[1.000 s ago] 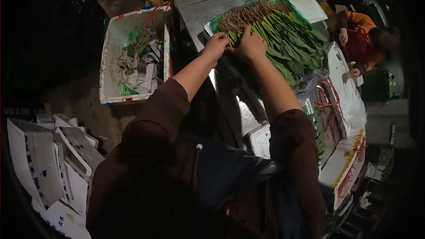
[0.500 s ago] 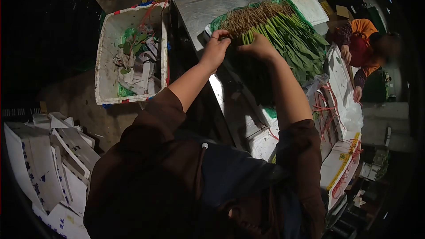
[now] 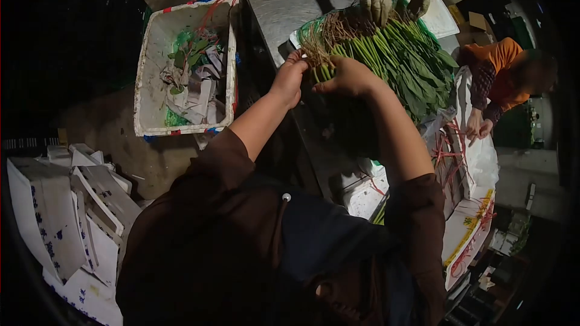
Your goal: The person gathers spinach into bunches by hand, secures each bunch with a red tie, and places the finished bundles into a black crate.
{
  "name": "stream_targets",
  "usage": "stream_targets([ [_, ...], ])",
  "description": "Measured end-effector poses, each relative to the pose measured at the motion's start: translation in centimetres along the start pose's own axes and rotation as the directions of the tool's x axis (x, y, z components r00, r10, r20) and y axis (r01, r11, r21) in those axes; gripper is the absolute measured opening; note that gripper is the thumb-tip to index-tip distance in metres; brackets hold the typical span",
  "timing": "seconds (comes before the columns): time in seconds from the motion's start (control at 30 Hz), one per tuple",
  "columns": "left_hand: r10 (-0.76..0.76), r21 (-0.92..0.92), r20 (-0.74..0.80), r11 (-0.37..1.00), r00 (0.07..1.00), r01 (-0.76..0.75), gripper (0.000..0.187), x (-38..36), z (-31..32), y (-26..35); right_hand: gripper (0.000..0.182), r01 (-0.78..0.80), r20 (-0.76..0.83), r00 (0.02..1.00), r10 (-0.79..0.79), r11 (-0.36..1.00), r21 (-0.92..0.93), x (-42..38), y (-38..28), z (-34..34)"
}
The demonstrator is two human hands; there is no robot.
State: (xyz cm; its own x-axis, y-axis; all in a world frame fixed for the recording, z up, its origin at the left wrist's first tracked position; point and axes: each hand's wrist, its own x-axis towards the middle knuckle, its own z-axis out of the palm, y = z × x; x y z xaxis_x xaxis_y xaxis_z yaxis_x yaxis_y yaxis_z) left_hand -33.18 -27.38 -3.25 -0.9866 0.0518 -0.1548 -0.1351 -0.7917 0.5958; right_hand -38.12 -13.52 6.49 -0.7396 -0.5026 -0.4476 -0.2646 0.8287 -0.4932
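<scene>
My right hand (image 3: 349,76) is wrapped round the stems of a bunch of leafy greens (image 3: 323,72), whose pale cut-looking stem bases and brown roots face up and away from me. At its left side my left hand (image 3: 290,79) is closed, its fingertips pinching at the roots. The leaves of this bunch hang in shadow below my right hand. Just beyond lies a large pile of the same greens (image 3: 402,54), roots toward the far side and leaves toward me, on green netting (image 3: 432,39). All of it rests on a metal table (image 3: 278,3).
Another person's gloved hands (image 3: 376,1) touch the pile's root end. Left of the table stands a white foam box (image 3: 145,78) with leaf and paper scraps. Foam boxes with red twine (image 3: 462,229) line the right, near a person in orange (image 3: 506,78). Broken foam pieces (image 3: 54,217) lie lower left.
My right hand has drawn the bunch slightly toward the left and clear of the pile. The gloved hands have come in over the roots. The person in orange has brought both hands together.
</scene>
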Motion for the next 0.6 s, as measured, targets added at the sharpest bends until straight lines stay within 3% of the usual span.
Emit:
stream_targets([
  [0.03,-0.004,0.006,0.002,1.0,1.0,0.004,0.035,-0.5,-0.2,0.0,0.09,-0.037,-0.02,0.999,0.036,0.997,-0.073,-0.7,-0.6,0.4],
  [0.07,0.007,0.002,0.001,1.0,1.0,-0.007,0.036,-1.1,-0.3,-0.1,0.083,-0.019,-0.144,0.989,-0.018,0.969,-0.245,-1.0,-0.5,1.3],
  [0.1,0.018,-0.003,0.002,1.0,1.0,-0.018,0.037,-1.6,-0.4,-0.2,0.083,-0.022,-0.146,0.989,-0.014,0.971,-0.24,-1.4,-0.4,2.1],
  [0.17,0.04,0.022,0.033,0.999,0.999,-0.04,0.038,-2.4,-0.5,-0.1,0.077,0.151,-0.396,0.898,-0.189,0.98,-0.126,-2.6,-0.4,3.5],
  [0.2,0.066,0.045,0.067,0.997,0.996,-0.07,0.038,-2.9,-0.2,0.1,0.072,0.133,-0.41,0.903,-0.13,0.991,-0.021,-4.0,-1.7,3.2],
  [0.33,0.057,0.038,0.15,0.997,0.987,-0.063,0.036,-5.0,2.6,1.7,0.069,-0.013,-0.399,0.917,0.016,1.0,0.01,-6.9,-2.1,2.4],
  [0.43,-0.038,0.139,0.25,0.99,0.968,0.004,0.043,-6.1,5.8,2.9,0.064,0.163,-0.525,0.851,-0.038,0.968,0.193,-9.5,0.0,1.3],
  [0.53,0.048,0.216,0.427,0.964,0.903,-0.154,0.051,-7.0,10.1,2.5,0.054,0.445,-0.659,0.752,-0.032,0.761,0.471,-13.2,1.5,-0.6],
  [0.6,0.017,0.38,0.568,0.881,0.823,-0.28,0.054,-6.9,11.4,1.0,0.051,0.315,-0.675,0.719,0.165,0.789,0.528,-18.0,1.3,-3.3],
])
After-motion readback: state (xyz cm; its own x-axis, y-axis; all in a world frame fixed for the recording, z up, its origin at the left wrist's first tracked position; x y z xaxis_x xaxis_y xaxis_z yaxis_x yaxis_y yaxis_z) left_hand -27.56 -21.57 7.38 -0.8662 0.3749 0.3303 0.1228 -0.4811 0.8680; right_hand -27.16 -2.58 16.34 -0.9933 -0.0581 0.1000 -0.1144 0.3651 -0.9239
